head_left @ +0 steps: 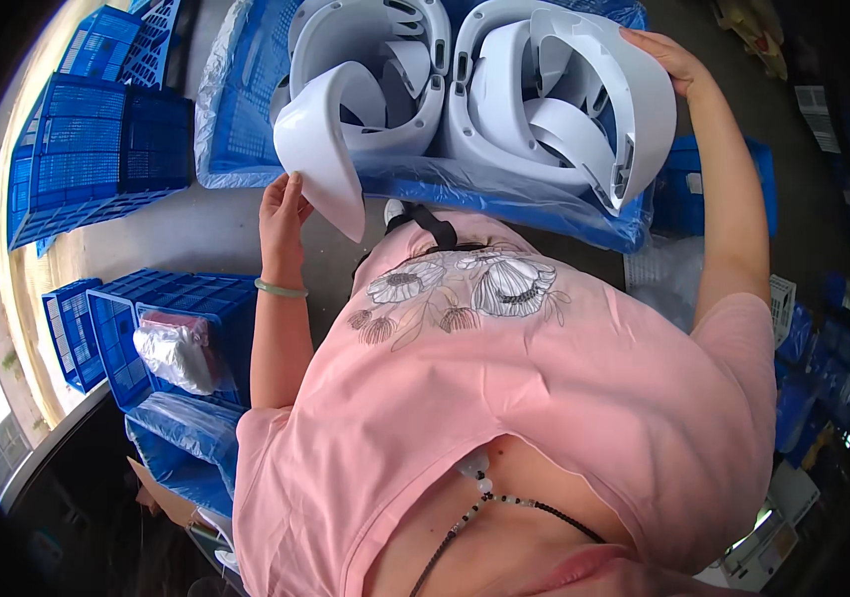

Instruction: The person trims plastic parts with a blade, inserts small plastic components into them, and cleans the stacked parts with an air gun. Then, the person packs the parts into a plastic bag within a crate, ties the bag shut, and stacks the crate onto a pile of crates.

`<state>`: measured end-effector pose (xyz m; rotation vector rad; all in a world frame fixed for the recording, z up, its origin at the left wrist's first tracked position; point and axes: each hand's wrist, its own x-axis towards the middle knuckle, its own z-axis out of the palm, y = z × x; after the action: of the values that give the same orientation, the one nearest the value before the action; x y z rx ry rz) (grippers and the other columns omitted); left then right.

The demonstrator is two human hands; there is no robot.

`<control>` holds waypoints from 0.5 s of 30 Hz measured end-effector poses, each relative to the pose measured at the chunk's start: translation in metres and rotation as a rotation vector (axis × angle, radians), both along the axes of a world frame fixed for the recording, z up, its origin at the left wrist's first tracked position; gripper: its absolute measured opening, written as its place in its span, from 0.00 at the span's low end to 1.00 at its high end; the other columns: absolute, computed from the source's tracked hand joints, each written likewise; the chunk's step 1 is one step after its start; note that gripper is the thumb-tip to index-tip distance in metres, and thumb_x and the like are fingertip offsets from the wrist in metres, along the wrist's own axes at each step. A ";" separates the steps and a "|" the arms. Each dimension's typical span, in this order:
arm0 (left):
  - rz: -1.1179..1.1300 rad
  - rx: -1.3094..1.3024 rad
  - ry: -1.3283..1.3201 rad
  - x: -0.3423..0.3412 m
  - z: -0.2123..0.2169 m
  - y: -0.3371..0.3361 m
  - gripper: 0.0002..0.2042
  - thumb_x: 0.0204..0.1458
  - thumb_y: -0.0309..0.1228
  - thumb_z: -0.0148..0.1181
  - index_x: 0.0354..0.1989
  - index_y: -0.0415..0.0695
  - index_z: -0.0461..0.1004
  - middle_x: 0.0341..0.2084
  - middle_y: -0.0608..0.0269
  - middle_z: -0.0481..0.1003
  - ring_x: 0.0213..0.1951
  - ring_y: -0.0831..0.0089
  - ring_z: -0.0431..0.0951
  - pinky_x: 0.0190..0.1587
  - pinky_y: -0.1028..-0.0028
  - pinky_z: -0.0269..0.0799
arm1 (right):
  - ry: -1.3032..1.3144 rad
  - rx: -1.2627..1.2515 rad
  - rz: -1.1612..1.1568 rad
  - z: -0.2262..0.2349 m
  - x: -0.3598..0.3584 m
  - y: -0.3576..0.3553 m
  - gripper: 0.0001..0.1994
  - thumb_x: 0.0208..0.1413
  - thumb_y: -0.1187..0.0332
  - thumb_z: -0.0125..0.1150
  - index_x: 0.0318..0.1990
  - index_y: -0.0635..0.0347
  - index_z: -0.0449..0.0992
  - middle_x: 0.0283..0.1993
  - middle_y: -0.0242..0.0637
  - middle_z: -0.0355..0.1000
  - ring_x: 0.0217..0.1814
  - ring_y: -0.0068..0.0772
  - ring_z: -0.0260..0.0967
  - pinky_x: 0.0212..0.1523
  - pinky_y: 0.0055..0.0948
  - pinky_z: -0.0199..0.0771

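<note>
The left hand (283, 211) grips a white curved shell (320, 149) by its lower edge, fingers closed round the rim, thumb on the near face. The shell stands tilted at the near left corner of a blue crate (236, 119), its lower tip hanging past the crate's front wall and over the grey floor (196, 234). A pale green bangle (279, 290) sits on the left wrist.

The right hand (668, 60) lies on the outer rim of a second white shell (634, 109) at the right end of the crate, fingers curved over the top edge. Whether the thumb closes underneath cannot be told.

Between the two held parts the crate holds more white shells of the same kind, nested upright in two groups. The crate is lined with clear plastic film (504, 199), which folds over its front wall.

To the left, stacked empty blue baskets (96, 149) stand on the floor. Nearer, at lower left, another blue basket (121, 338) holds a crumpled clear bag (176, 353). A further blue crate (688, 184) shows behind the right forearm.

The person's pink shirt (544, 398), printed with flowers, fills the lower middle of the view. A beaded cord (489, 502) hangs at the neck.
</note>
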<state>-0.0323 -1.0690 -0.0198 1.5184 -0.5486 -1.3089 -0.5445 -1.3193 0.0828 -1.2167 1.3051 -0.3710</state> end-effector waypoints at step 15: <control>-0.243 0.121 -0.298 0.019 0.010 -0.027 0.20 0.54 0.45 0.54 0.45 0.40 0.69 0.34 0.66 0.75 0.37 0.80 0.75 0.41 0.77 0.70 | 0.199 -0.339 0.185 -0.074 0.129 0.048 0.19 0.53 0.55 0.57 0.49 0.56 0.73 0.37 0.34 0.75 0.35 0.21 0.71 0.32 0.20 0.68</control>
<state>-0.0137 -1.0956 -0.0098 1.8060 -0.8800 -1.3241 -0.4151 -1.2716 0.0091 -1.6827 1.3176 -0.3533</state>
